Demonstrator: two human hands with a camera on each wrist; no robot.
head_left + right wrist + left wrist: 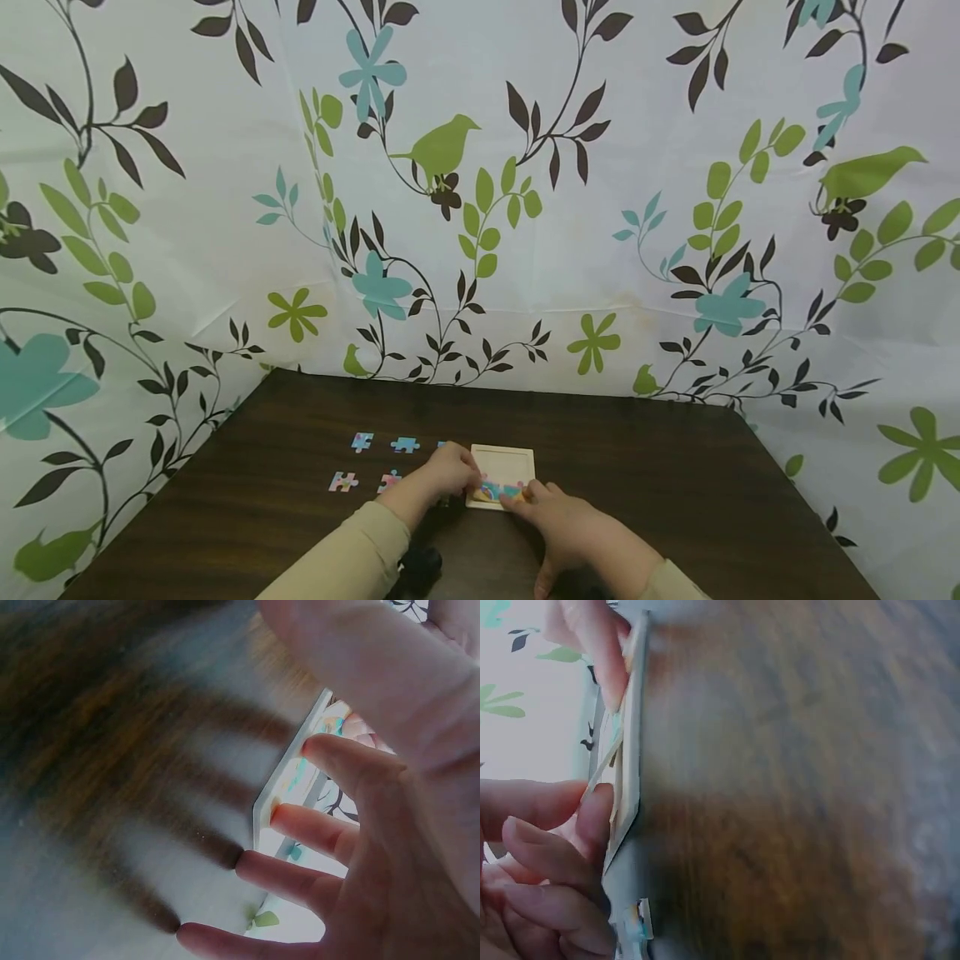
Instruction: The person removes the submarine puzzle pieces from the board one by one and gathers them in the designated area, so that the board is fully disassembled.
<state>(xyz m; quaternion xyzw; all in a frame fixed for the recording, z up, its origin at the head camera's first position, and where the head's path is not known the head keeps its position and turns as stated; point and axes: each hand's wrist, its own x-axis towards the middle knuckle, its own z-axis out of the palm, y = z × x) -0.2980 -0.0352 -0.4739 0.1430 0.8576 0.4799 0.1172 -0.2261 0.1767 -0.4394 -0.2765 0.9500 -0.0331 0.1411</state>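
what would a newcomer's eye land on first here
Probably the white cloth with green birds and blue flowers, filling the background behind the dark table. Next, the pale puzzle tray near the middle, where the left hand pinches a piece at its left side and the right hand touches its near right corner. Loose pieces lie to the tray's left.

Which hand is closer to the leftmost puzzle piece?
Left. The left hand is to the right of that puzzle piece; the right hand is farther right, touching the wooden frame.
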